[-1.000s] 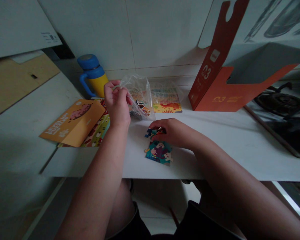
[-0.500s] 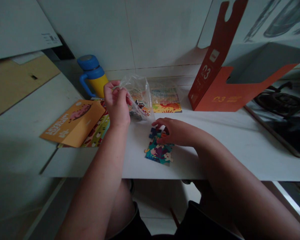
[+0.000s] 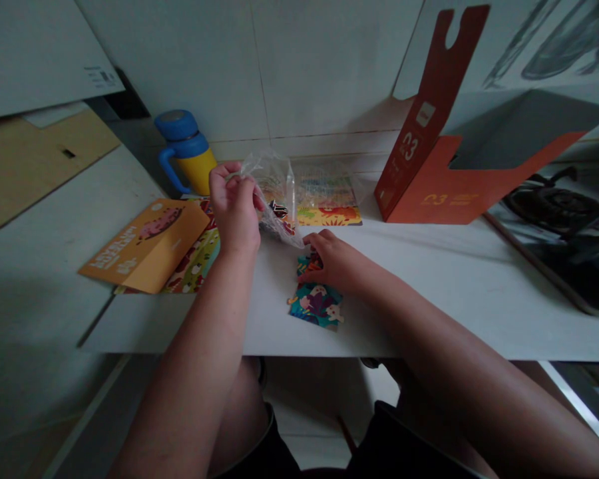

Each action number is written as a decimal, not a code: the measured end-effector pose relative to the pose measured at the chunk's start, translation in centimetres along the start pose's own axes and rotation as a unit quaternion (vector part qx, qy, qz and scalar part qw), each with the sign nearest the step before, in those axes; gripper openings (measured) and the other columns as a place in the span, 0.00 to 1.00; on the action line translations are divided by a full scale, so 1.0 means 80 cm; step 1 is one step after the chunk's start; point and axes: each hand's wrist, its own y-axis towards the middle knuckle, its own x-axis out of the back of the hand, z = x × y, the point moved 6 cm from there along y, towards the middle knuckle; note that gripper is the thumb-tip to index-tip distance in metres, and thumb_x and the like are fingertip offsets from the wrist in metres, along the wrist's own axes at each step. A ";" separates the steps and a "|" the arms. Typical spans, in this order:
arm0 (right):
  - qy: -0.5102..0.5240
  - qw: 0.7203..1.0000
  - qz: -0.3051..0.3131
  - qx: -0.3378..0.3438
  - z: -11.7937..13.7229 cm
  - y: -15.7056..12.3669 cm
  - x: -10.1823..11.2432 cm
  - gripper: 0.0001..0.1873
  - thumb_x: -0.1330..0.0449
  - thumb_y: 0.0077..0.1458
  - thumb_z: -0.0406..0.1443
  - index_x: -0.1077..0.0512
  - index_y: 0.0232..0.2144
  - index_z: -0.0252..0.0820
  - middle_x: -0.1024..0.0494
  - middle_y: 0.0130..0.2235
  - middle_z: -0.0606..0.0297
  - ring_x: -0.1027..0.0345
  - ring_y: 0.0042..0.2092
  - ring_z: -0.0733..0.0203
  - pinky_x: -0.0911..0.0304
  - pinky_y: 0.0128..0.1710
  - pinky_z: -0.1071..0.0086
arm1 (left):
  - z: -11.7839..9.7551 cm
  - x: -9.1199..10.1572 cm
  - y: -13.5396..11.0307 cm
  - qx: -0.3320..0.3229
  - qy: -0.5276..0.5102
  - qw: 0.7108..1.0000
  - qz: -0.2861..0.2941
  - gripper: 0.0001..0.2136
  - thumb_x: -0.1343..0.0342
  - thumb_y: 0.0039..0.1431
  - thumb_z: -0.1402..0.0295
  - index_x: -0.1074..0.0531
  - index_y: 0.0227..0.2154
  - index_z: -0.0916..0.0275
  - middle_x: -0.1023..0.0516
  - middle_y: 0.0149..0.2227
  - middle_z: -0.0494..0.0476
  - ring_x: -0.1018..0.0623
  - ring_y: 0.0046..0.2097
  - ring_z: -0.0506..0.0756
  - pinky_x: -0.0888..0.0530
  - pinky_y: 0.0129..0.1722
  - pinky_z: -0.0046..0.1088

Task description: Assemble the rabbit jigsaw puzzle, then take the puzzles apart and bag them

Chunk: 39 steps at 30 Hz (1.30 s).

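My left hand (image 3: 234, 209) is closed on the rim of a clear plastic bag (image 3: 279, 169), which rests partly on the white tabletop. Loose jigsaw pieces (image 3: 278, 209) show inside the bag. My right hand (image 3: 334, 261) is curled over jigsaw pieces (image 3: 309, 262) near the bag's mouth, thumb on the near side and fingers on the far side. Just nearer to me lies a joined block of teal and purple puzzle pieces (image 3: 318, 306) with animal pictures. My fingers hide part of the pieces under them.
An orange box (image 3: 429, 193) stands open at the right, beside a black stove burner (image 3: 569, 213). Behind the bag lies a yellow picture sheet (image 3: 329, 215) under plastic. To the left are an orange envelope (image 3: 150, 246), a green picture sheet (image 3: 194, 266) and a blue-and-yellow bottle (image 3: 194, 166).
My right hand has shifted slightly left, and its fingers now bend over the upper pieces. The bag's mouth has sagged a little lower. My left hand has barely moved.
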 end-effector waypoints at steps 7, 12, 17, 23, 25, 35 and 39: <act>-0.092 0.994 0.039 -0.033 0.005 0.000 -0.005 0.33 0.26 0.56 0.52 0.25 0.55 0.37 0.22 0.51 0.49 0.25 0.48 0.47 0.34 0.46 0.63 | 0.003 0.000 0.002 0.001 -0.005 1.000 -0.006 0.23 0.36 0.59 0.43 0.33 0.46 0.52 0.32 0.28 0.45 0.35 0.23 0.49 0.40 0.22 0.28; -0.091 0.994 0.054 -0.033 0.007 0.003 0.002 0.29 0.27 0.54 0.54 0.22 0.49 0.40 0.19 0.47 0.53 0.26 0.43 0.52 0.41 0.36 0.66 | 0.000 -0.001 0.000 0.001 0.016 1.000 -0.004 0.23 0.36 0.59 0.41 0.32 0.46 0.50 0.31 0.27 0.46 0.35 0.23 0.50 0.39 0.21 0.30; -0.112 0.988 0.105 -0.032 0.009 -0.006 0.026 0.25 0.33 0.59 0.57 0.20 0.40 0.42 0.17 0.39 0.56 0.27 0.37 0.54 0.47 0.31 0.65 | -0.003 0.000 0.000 0.006 0.024 1.000 -0.004 0.25 0.37 0.57 0.39 0.31 0.47 0.49 0.32 0.26 0.46 0.35 0.23 0.51 0.39 0.21 0.30; -0.182 0.974 0.122 0.051 0.035 -0.028 0.015 0.32 0.28 0.53 0.58 0.18 0.43 0.35 0.20 0.51 0.43 0.26 0.50 0.43 0.34 0.48 0.61 | -0.002 -0.002 0.000 0.009 0.003 1.000 0.005 0.25 0.36 0.57 0.39 0.31 0.48 0.49 0.31 0.27 0.47 0.36 0.22 0.51 0.40 0.21 0.30; -0.208 0.970 0.107 0.060 0.043 -0.032 0.005 0.34 0.26 0.52 0.58 0.18 0.45 0.32 0.21 0.50 0.39 0.26 0.52 0.38 0.34 0.53 0.57 | -0.001 -0.002 -0.001 0.018 0.000 1.000 0.001 0.24 0.36 0.58 0.40 0.31 0.48 0.48 0.31 0.27 0.47 0.36 0.22 0.51 0.39 0.21 0.30; -0.154 0.981 0.120 -0.015 0.041 -0.036 -0.004 0.32 0.24 0.52 0.54 0.22 0.48 0.36 0.19 0.46 0.46 0.22 0.47 0.42 0.33 0.43 0.60 | 0.002 -0.001 0.000 0.015 0.009 1.000 0.002 0.25 0.37 0.59 0.39 0.31 0.49 0.49 0.31 0.28 0.48 0.34 0.23 0.51 0.39 0.22 0.30; -0.135 0.983 0.122 -0.032 0.042 -0.039 -0.002 0.32 0.24 0.51 0.51 0.23 0.50 0.37 0.20 0.49 0.47 0.22 0.47 0.44 0.33 0.44 0.61 | 0.003 -0.001 0.000 -0.004 0.004 1.000 0.022 0.24 0.37 0.59 0.40 0.30 0.51 0.47 0.30 0.28 0.48 0.34 0.23 0.52 0.38 0.22 0.31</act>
